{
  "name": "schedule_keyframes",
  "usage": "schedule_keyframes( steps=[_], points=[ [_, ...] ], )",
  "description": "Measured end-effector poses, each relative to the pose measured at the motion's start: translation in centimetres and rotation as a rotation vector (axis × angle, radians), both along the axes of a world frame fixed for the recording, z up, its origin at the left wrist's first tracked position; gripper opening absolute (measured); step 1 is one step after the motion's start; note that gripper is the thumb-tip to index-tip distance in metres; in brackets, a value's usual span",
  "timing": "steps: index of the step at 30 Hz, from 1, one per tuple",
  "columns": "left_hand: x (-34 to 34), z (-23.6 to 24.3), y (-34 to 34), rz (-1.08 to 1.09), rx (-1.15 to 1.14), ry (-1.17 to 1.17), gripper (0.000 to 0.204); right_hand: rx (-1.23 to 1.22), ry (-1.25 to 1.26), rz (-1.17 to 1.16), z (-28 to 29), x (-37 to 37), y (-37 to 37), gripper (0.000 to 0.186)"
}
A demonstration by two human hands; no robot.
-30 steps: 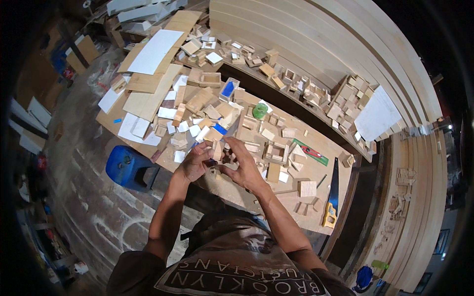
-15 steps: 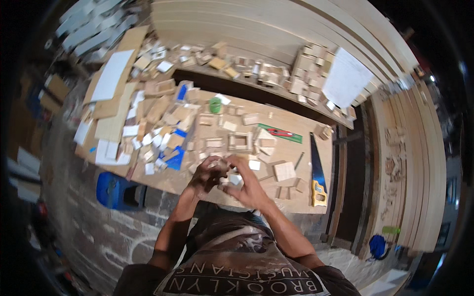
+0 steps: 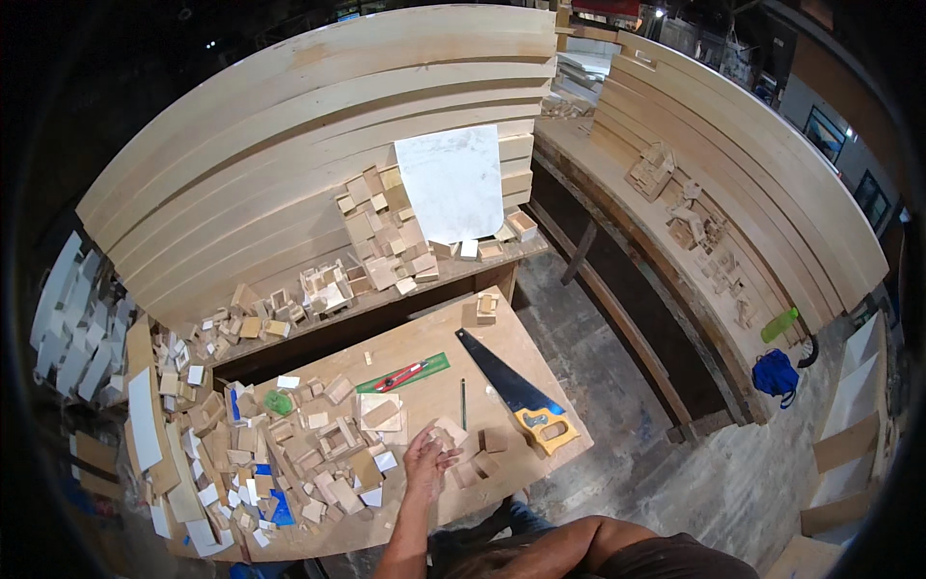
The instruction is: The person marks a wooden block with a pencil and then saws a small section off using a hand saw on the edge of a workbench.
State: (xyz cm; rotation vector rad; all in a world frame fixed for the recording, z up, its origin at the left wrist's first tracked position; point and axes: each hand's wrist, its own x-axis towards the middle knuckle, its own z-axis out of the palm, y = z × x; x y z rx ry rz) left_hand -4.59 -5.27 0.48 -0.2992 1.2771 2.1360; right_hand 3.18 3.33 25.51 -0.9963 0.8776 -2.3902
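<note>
My left hand [image 3: 425,465] reaches over the near part of the wooden worktable [image 3: 526,359], its fingers curled. Whatever sits between them, if anything, is too small to make out. Just beyond the fingertips is a pale square wood block [image 3: 449,430], partly covered by the hand. Small wood pieces [image 3: 473,470] stand to its right. My right forearm [image 3: 555,552] crosses low in front of my body, and its hand is out of sight. A dark pencil [image 3: 463,403] lies beyond the block, and a handsaw [image 3: 508,379] with a yellow handle rests further right.
A red utility knife [image 3: 398,377] lies on a green ruler [image 3: 436,364]. Wood offcuts [image 3: 333,482] crowd the table's left, around a small box-like wooden frame [image 3: 338,439]. Boards [image 3: 338,164] lean behind a ledge of blocks, with a white sheet [image 3: 450,183] against them.
The view has swung to the right. My hands were together at the table's near edge; now the left is beside the square block and the right has dropped out of sight.
</note>
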Motion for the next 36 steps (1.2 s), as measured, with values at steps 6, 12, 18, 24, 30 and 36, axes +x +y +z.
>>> schedule_keyframes(
  steps=[6,12,18,24,30,36],
  points=[
    [-2.0,-2.6,8.4,0.113,-0.309,0.253,0.047,0.031,-0.037,-0.082,-0.5,1.3,6.9,0.021],
    [-3.6,-4.2,10.1,0.148,-0.589,0.362,0.045,-0.007,-0.065,-0.09,-0.7,4.5,11.7,0.019],
    [-1.9,-5.7,11.8,-0.037,-0.745,0.791,0.043,-0.062,-0.04,-0.034,1.4,7.7,14.2,0.017],
    [2.2,-3.8,11.4,-0.154,-0.719,0.64,0.043,-0.26,-0.055,0.177,1.0,9.1,15.2,0.016],
    [-0.6,-1.3,8.1,-0.149,-0.349,0.162,0.05,1.04,0.023,-0.994,-19.2,1.8,21.0,0.045],
    [1.3,-0.5,5.8,-0.289,-0.191,0.037,0.021,0.946,0.048,-0.799,-26.0,-0.3,16.8,0.065]
  ],
)
